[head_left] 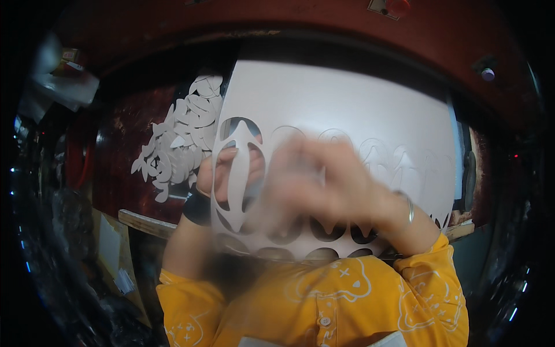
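A large pale sheet [329,92] with cut oval outlines lies before me, its near part reaching over the table edge toward my body. Openings along its left and near sides leave narrow webs between them. My left hand [248,173] is underneath the sheet's left side, beside a long pointed strip [238,179]. Through the openings its fingers look loosely spread, though the sheet covers part of them. Above the sheet, right of that strip, my right hand [318,179] is smeared by motion. Whether it holds anything cannot be made out.
A heap of loose pale cut pieces [185,136] lies left of the sheet on the dark red tabletop [124,168]. A wooden edge strip [144,222] runs along the table's near left. A red machine beam [277,17] crosses the far side. Plastic wrapping [69,89] sits far left.
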### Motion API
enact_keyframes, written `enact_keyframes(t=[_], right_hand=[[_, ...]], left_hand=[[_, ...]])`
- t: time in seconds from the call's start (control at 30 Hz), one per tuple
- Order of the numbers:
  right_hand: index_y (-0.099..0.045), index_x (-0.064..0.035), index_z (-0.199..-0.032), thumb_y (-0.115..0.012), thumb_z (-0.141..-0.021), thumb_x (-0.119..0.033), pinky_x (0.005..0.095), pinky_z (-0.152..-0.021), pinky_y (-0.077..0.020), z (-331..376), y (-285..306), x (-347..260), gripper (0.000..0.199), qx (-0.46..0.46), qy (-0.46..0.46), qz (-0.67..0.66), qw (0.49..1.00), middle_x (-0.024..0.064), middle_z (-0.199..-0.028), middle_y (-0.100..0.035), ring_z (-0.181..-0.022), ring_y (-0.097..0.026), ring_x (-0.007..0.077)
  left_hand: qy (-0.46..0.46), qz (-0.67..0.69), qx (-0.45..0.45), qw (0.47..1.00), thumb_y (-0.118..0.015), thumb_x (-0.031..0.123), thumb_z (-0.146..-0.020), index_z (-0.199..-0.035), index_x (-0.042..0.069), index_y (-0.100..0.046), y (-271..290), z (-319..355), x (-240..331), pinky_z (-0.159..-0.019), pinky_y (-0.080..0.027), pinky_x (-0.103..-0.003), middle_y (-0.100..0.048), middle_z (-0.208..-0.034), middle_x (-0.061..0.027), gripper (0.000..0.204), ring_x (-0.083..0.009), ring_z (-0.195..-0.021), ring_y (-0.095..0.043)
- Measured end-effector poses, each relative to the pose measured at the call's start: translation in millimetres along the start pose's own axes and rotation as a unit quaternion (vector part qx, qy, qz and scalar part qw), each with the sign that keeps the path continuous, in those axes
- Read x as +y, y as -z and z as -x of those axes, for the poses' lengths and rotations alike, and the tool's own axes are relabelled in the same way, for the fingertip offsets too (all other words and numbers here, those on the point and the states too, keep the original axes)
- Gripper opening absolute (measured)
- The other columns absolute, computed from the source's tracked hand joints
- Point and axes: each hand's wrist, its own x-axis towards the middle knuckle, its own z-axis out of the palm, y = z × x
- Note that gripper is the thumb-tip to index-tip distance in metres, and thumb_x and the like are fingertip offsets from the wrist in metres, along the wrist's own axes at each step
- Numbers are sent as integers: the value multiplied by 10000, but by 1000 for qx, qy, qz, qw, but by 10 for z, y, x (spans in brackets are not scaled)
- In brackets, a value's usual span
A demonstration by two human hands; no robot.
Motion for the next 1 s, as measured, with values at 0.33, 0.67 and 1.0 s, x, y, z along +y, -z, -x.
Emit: enact_keyframes(t=[0.33,0.67,1.0], right_hand=[[-608,-11,-1120,-658,-790,-109,308,-741,-489,-230,344,691,347,59,-52,186,979,152,-894,-644,-805,-619,253],[-630,-64,-1036,-661,-794,-88,289,-713,-459,-225,275,816,245,72,100,242,963,91,-886,-535,-776,-522,209],[-537,-69,-1006,-677,-805,-294,345,-652,-509,-191,339,841,332,59,5,308,949,92,-979,-588,-747,-629,283]], left_hand=[[-77,100,-34,991,-452,287,-906,-1293,-82,-404,-68,-100,-170,-1094,-260,-428,-442,-1323,-207,536,-310,-1231,-404],[-83,-40,66,994,-459,124,-901,-1249,-65,-436,-82,-193,-187,-1053,-335,-412,-486,-1267,-193,397,-283,-1190,-459],[-4,-50,113,992,-458,113,-920,-1323,-19,-345,-181,-35,-91,-937,-470,-418,-509,-1230,-227,438,-311,-1145,-519]])
